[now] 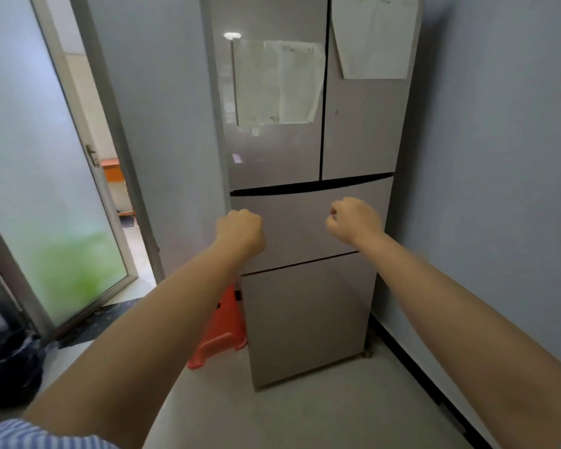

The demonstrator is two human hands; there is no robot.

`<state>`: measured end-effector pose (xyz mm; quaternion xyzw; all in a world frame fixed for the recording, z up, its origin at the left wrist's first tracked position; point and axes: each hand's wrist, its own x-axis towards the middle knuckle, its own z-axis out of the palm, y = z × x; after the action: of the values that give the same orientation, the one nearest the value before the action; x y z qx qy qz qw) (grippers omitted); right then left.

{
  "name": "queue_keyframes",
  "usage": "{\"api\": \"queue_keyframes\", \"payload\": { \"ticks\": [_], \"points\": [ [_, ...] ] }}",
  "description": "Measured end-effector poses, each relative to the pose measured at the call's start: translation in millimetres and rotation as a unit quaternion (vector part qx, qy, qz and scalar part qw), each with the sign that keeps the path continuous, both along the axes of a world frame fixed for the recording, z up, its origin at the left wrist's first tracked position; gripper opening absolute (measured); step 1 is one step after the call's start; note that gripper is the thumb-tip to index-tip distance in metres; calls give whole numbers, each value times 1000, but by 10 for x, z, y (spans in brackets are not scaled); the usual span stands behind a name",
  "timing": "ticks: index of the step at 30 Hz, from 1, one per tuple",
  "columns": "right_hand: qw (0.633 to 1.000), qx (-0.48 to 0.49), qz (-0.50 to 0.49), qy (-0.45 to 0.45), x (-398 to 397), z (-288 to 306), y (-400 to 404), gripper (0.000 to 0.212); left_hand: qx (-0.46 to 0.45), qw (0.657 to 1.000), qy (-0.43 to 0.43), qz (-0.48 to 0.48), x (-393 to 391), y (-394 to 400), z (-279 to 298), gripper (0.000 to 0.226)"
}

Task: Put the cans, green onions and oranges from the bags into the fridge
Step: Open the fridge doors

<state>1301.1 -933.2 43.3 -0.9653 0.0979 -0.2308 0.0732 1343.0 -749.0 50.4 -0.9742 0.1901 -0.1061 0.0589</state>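
Observation:
A tall beige fridge (308, 163) stands straight ahead with its two upper doors and two lower drawers all closed. Sheets of paper (277, 82) hang on the upper doors. Both of my arms reach out toward it. My left hand (240, 230) is curled into a fist and holds nothing, in front of the left edge of the upper drawer. My right hand (353, 222) is likewise a fist with nothing in it, in front of the right part of that drawer. No bags, cans, green onions or oranges are in view.
An orange plastic stool (221, 332) stands on the floor at the fridge's lower left. A frosted glass door (55, 189) stands open on the left. A black bag (10, 364) sits at the far lower left. A grey wall (499, 157) runs close along the right.

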Motion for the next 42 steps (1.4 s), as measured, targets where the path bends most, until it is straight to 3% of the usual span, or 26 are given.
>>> {"api": "queue_keyframes", "payload": {
  "ticks": [10,12,14,15,16,18,20,21,23,27,28,36,40,42],
  "points": [
    [997,78,11,8,2073,-218,-1672,29,-77,996,48,19,1929,-1639,-360,32],
    [989,148,19,13,2539,-252,-1931,28,-137,988,63,37,2308,-1948,-412,33],
    [953,304,14,8,2964,-306,-2081,27,-275,954,103,62,2649,-2218,-477,34],
    [903,430,10,1,3145,-331,-2107,26,-368,916,139,80,2804,-2347,-514,34],
    [829,559,6,3,3285,-350,-2108,30,-466,860,181,100,2943,-2466,-561,33],
    [675,737,1,10,3528,-405,-2108,45,-662,686,265,144,3156,-2671,-614,26],
    [576,817,-6,-4,3716,-423,-2119,53,-795,499,300,173,3311,-2820,-628,22],
    [538,843,-3,-24,3803,-426,-2147,55,-833,428,305,173,3382,-2868,-640,32],
    [483,873,-4,-68,3904,-411,-2210,56,-877,344,294,161,3489,-2944,-640,47],
    [433,897,16,-89,3947,-407,-2293,51,-924,246,267,124,3594,-3073,-616,48],
    [433,897,23,-87,3940,-415,-2289,49,-929,236,261,116,3595,-3109,-617,48],
    [473,877,35,-80,3811,-520,-2332,46,-933,260,211,129,3359,-3175,-615,50],
    [491,867,49,-67,3406,-601,-2474,43,-905,341,152,203,2924,-3076,-687,56],
    [505,859,56,-65,3071,-605,-2595,41,-903,358,127,200,2595,-2991,-703,52]
  ]
}}
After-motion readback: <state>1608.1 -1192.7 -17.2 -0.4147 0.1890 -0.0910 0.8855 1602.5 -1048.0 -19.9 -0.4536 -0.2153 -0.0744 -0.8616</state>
